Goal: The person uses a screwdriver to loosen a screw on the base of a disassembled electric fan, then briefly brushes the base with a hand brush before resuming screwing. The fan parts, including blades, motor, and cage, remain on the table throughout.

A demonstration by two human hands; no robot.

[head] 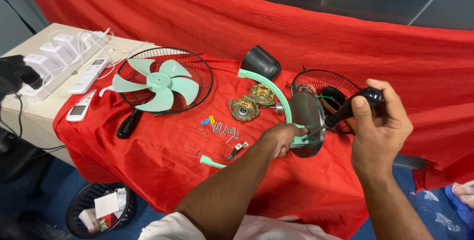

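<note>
My left hand [280, 137] grips the mint-green neck bracket [269, 89] where it joins a round dark grey fan base [307, 121], tipped up on its edge. My right hand [380, 126] is closed around the black handle of a screwdriver [353, 106], whose thin shaft [314, 132] points into the underside of the base near my left fingers. A black motor cover [260, 63] caps the bracket's far end. Motor parts, brass and copper coloured [253, 103], lie just left of the base.
A mint fan blade [155, 84] rests in a black wire guard [197, 65] at the left; a second guard [326, 89] sits behind the base. Loose screws [219, 129], a black-handled screwdriver [129, 123], remotes [89, 76], chargers and a floor waste basket [101, 210] are around.
</note>
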